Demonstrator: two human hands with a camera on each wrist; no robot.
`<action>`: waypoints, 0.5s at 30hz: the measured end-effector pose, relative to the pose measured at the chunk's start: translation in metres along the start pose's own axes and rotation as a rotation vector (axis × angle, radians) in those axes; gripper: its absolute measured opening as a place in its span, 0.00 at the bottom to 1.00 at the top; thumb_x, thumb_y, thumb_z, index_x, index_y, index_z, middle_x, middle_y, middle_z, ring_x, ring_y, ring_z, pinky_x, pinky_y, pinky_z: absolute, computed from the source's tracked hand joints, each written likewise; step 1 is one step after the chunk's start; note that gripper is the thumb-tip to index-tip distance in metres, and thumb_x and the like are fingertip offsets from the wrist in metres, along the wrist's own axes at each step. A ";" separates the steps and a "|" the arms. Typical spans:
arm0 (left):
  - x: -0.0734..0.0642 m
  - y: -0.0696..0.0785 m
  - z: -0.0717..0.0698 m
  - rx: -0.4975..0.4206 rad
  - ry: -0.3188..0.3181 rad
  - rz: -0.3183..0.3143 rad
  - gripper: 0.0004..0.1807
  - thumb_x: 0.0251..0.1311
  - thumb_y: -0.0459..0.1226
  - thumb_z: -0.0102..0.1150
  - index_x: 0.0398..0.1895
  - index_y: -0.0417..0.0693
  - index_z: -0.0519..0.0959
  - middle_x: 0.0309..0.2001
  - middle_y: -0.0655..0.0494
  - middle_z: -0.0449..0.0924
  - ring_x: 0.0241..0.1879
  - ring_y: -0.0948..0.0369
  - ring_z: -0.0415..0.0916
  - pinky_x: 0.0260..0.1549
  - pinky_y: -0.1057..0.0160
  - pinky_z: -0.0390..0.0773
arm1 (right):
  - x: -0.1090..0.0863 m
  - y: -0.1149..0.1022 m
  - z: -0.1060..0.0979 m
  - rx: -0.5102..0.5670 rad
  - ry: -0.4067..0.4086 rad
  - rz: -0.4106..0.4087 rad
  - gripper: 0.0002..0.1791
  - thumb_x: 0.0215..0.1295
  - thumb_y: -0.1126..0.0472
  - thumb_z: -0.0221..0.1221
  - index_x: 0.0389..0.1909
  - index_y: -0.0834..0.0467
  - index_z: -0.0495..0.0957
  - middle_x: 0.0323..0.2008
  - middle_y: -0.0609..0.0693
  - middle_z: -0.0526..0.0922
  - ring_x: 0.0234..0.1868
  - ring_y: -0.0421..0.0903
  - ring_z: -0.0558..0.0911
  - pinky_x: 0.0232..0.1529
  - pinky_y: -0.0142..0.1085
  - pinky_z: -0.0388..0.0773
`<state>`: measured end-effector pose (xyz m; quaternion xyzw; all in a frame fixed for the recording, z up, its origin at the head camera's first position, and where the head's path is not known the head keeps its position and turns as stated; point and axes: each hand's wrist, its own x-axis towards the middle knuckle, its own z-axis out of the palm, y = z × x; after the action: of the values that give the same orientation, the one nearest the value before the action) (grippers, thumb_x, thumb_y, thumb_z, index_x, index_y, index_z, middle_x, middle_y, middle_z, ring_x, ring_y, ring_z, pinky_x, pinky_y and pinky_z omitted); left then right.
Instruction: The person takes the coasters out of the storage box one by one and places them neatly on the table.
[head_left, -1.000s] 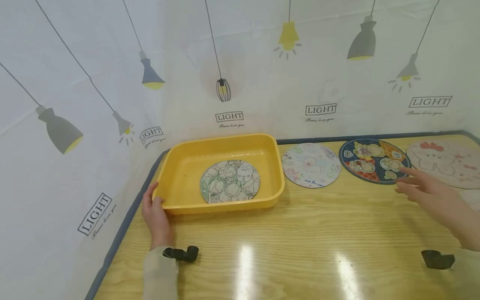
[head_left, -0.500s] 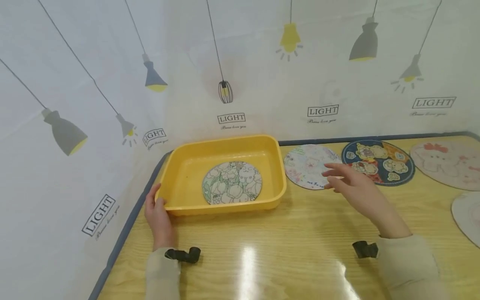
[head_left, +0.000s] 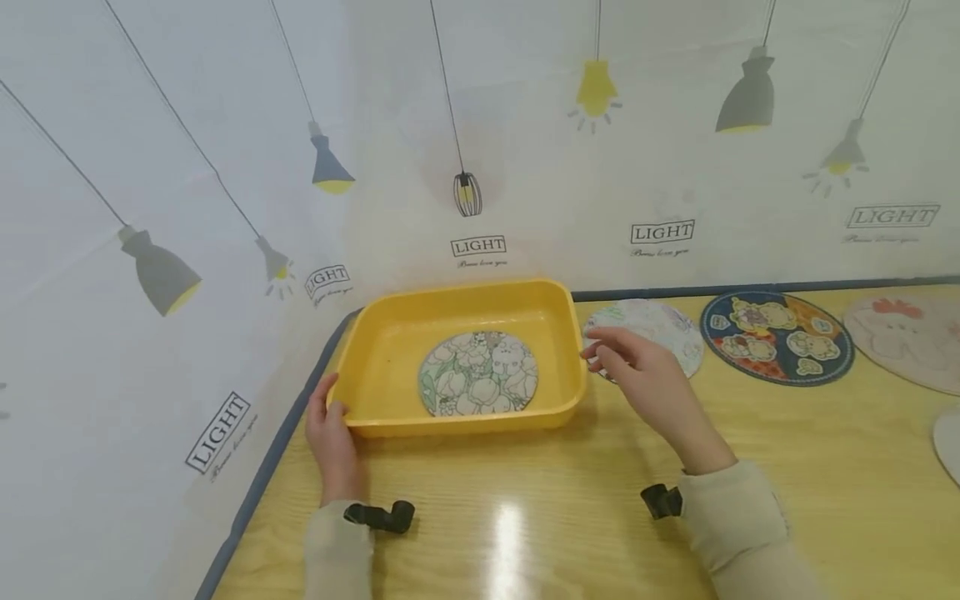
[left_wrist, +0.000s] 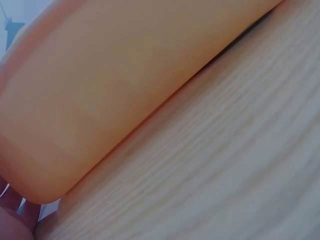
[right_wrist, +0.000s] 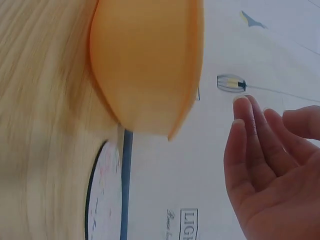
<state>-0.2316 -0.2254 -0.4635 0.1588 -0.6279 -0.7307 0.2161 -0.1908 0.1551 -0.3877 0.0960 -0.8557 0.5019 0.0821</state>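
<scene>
Orange tray side running diagonally above wood-grain tabletop; fingers at near corner.

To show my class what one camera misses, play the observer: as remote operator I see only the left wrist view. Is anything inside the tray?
Observer: Yes, a round flower-patterned mat lies inside the yellow tray.
Operator: Is the right hand holding anything?
Observer: No, the right wrist view shows it with nothing in its grasp.
Operator: What lies beyond it, to the right?
Observer: A dark blue mat, between a white mat and a pink mat.
</scene>
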 end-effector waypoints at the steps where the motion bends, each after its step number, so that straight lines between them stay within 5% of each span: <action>1: 0.001 -0.001 -0.001 0.006 -0.003 0.009 0.24 0.54 0.29 0.38 0.54 0.53 0.72 0.58 0.62 0.64 0.52 0.60 0.64 0.49 0.60 0.63 | 0.001 -0.001 0.005 0.013 0.001 -0.001 0.18 0.67 0.52 0.44 0.53 0.52 0.71 0.40 0.48 0.79 0.39 0.44 0.78 0.41 0.40 0.74; 9: 0.003 0.002 -0.004 0.010 0.000 0.016 0.24 0.55 0.29 0.37 0.54 0.54 0.72 0.58 0.62 0.64 0.52 0.59 0.64 0.48 0.59 0.64 | 0.014 -0.014 0.044 0.087 -0.046 0.019 0.18 0.66 0.49 0.45 0.52 0.52 0.72 0.41 0.46 0.79 0.39 0.42 0.78 0.42 0.41 0.72; 15: -0.001 0.002 -0.001 0.051 -0.013 0.003 0.25 0.54 0.28 0.36 0.54 0.54 0.72 0.60 0.63 0.61 0.55 0.63 0.61 0.49 0.63 0.63 | 0.019 -0.018 0.065 -0.007 -0.159 0.068 0.20 0.65 0.48 0.46 0.55 0.49 0.69 0.49 0.46 0.75 0.48 0.45 0.74 0.46 0.44 0.70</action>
<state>-0.2296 -0.2259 -0.4622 0.1588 -0.6479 -0.7152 0.2089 -0.2078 0.0878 -0.3997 0.1061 -0.8640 0.4923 -0.0026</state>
